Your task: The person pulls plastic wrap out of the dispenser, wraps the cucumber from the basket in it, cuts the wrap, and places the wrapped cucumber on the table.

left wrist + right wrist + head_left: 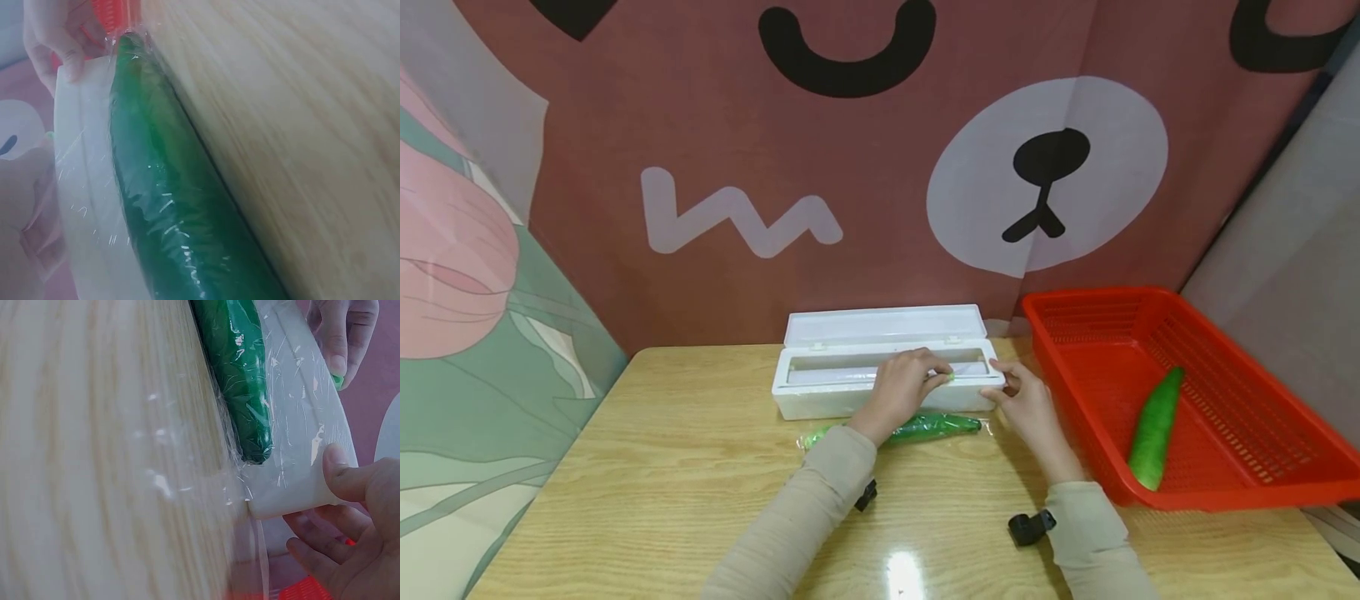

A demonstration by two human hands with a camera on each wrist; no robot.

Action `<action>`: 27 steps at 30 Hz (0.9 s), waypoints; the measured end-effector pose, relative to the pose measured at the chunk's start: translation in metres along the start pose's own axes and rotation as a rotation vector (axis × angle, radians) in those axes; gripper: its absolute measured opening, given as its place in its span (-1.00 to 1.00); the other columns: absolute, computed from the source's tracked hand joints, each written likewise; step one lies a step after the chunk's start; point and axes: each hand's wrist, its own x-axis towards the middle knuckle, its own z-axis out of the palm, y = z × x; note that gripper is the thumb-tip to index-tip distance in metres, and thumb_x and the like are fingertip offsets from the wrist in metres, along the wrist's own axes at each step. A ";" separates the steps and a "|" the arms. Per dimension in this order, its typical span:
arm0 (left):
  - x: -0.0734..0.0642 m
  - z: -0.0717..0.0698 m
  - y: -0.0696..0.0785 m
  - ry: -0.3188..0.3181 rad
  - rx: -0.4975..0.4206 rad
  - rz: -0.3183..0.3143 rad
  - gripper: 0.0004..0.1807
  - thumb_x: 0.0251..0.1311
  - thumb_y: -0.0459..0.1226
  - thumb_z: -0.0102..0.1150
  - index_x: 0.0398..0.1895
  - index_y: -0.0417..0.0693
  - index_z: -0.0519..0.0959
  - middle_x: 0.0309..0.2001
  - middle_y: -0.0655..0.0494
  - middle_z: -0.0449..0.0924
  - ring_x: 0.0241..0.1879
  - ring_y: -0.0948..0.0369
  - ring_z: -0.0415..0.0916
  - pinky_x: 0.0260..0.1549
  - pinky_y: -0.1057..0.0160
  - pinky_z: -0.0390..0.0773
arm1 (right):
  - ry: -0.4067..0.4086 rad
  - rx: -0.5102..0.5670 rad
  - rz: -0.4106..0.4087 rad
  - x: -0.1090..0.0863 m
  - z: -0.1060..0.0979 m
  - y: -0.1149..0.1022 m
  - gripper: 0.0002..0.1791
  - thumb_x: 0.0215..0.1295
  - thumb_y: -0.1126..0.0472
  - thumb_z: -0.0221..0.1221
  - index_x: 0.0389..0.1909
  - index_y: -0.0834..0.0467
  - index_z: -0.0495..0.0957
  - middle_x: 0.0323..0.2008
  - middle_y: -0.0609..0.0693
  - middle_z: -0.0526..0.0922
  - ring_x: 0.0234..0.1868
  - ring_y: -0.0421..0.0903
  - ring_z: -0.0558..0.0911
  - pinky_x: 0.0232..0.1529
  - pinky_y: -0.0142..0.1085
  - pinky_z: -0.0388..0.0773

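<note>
The left hand (898, 388) pinched a green tab (952, 377) while the right hand (1024, 407) gripped the white box (820, 406) at three o'clock, apparently steadying it, wrapped vegetable (936, 427) at six.

- the box (820, 407) lies on the table (625, 467), its right end at the fingers of the right hand (1024, 408)
- its knob (951, 377) sits between fingertips of the left hand (904, 385)
- the lid (887, 325) stands behind all the fingers
- one vegetable (936, 427) lies before the box, wrist side of the left fingers
- the basket (1240, 499), another vegetable (1156, 429) inside, is right of all fingers
</note>
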 end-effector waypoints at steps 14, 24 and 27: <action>0.004 0.001 0.011 -0.022 0.076 -0.078 -0.77 0.24 -0.03 0.33 -0.09 0.19 0.74 -0.23 0.32 0.68 -0.25 0.30 0.56 -0.33 0.35 0.53 | 0.013 -0.012 -0.020 -0.001 0.000 0.000 -0.51 0.08 0.42 0.41 0.07 0.38 0.55 -0.02 0.34 0.64 -0.16 0.22 0.70 -0.29 -0.60 0.46; 0.001 0.006 0.009 0.005 -0.046 -0.158 -0.81 0.21 -0.02 0.31 -0.16 0.23 0.76 -0.12 0.31 0.68 -0.15 0.25 0.57 -0.24 0.25 0.57 | 0.023 -0.024 -0.017 -0.001 0.002 0.000 -0.52 0.09 0.44 0.40 0.08 0.38 0.55 0.07 0.29 0.61 -0.11 0.20 0.69 -0.14 -0.10 0.65; 0.000 0.007 0.009 0.013 -0.068 -0.167 -0.80 0.21 -0.03 0.30 -0.16 0.21 0.76 -0.10 0.30 0.69 -0.14 0.25 0.58 -0.23 0.24 0.57 | 0.023 -0.022 -0.020 -0.001 0.002 0.000 -0.53 0.10 0.45 0.40 0.07 0.39 0.55 0.08 0.29 0.61 -0.10 0.19 0.69 -0.15 -0.12 0.66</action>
